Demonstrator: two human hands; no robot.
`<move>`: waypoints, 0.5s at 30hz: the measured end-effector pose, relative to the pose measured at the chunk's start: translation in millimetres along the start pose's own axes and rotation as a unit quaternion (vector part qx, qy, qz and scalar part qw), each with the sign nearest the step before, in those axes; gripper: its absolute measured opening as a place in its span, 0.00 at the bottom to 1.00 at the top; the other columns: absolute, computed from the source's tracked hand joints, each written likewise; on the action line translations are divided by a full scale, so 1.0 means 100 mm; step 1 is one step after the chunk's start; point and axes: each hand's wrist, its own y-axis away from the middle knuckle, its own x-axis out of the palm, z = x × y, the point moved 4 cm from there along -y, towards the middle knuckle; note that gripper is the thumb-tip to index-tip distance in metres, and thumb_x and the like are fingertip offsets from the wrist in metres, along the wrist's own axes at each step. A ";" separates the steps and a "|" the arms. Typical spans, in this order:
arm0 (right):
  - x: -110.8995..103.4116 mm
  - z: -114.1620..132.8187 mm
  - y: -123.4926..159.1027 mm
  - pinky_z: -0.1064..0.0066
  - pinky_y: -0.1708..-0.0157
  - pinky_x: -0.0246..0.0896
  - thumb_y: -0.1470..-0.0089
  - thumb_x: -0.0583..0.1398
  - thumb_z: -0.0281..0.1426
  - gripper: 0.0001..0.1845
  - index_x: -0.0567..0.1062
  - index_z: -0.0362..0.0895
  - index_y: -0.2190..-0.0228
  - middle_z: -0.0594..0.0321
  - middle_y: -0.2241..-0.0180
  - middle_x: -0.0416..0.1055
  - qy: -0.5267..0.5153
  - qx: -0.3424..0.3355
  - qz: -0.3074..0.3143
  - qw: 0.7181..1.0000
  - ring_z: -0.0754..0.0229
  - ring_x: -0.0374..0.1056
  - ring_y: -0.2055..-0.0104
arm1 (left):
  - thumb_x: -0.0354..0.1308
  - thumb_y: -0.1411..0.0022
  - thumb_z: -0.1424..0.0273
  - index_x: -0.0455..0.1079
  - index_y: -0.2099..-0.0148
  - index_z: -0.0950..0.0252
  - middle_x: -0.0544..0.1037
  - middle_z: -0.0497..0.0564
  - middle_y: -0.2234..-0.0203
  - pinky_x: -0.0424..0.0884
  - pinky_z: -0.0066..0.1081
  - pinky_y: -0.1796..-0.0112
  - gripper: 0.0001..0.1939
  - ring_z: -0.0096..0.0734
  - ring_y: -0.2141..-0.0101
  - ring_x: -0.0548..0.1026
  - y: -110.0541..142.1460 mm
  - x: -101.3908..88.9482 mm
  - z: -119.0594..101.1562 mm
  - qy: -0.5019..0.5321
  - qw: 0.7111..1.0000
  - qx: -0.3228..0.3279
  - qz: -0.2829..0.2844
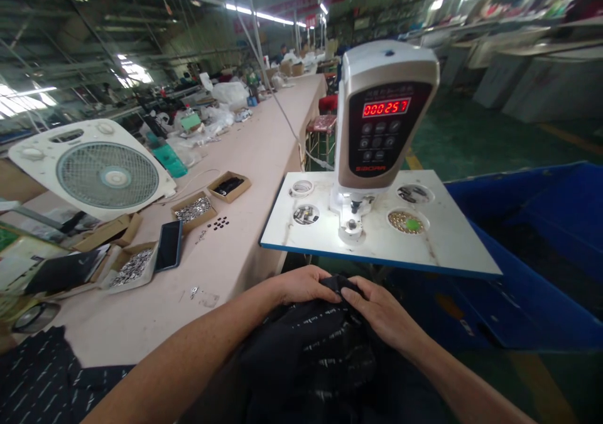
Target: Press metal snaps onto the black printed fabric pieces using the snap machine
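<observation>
A dark cloth with small white print point(325, 330) lies bunched in front of me, below the front edge of the machine's board. My left hand point(308, 284) pinches its top edge from the left. From the right, my right hand point(372, 298) grips the same edge, thumb on top. The two hands are close together, with a small fold of cloth between them. Just beyond them stands a snap-fastening machine point(377, 116) with a red digital display reading 000257. Its lower die point(351, 226) sits at the middle of the white board point(325, 245), with nothing on it.
On the long table point(264, 154) to the left are a white fan point(110, 169), a phone point(168, 245) and boxes of metal parts point(192, 210). The board's round wells hold small fasteners point(406, 222). A blue bin point(541, 311) stands at right; more printed cloth point(38, 374) lies lower left.
</observation>
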 end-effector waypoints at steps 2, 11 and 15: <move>-0.03 0.01 -0.02 0.65 0.59 0.63 0.39 0.54 0.51 0.22 0.74 0.47 0.68 0.61 0.65 0.77 0.012 0.007 -0.003 1.000 0.52 0.72 0.60 | 0.73 0.58 0.65 0.76 0.69 0.66 0.78 0.44 0.77 0.69 0.26 0.71 0.15 0.25 0.77 0.72 -0.04 -0.01 -0.03 -0.001 1.000 -0.006 0.002; -0.16 -0.14 -0.12 0.69 0.67 0.62 0.44 0.61 0.53 0.25 0.76 0.42 0.67 0.63 0.70 0.76 -0.112 0.055 0.106 0.987 0.55 0.70 0.66 | 0.73 0.64 0.65 0.77 0.68 0.66 0.79 0.45 0.78 0.70 0.28 0.74 0.18 0.25 0.82 0.71 -0.28 -0.06 -0.12 -0.001 0.999 -0.038 0.030; -0.36 -0.13 -0.30 0.67 0.64 0.65 0.46 0.64 0.49 0.23 0.79 0.41 0.64 0.61 0.66 0.79 -0.116 0.048 0.095 0.988 0.53 0.72 0.64 | 0.73 0.63 0.64 0.78 0.66 0.67 0.80 0.47 0.76 0.72 0.28 0.72 0.19 0.27 0.79 0.73 -0.42 -0.16 -0.29 0.000 0.999 -0.024 0.041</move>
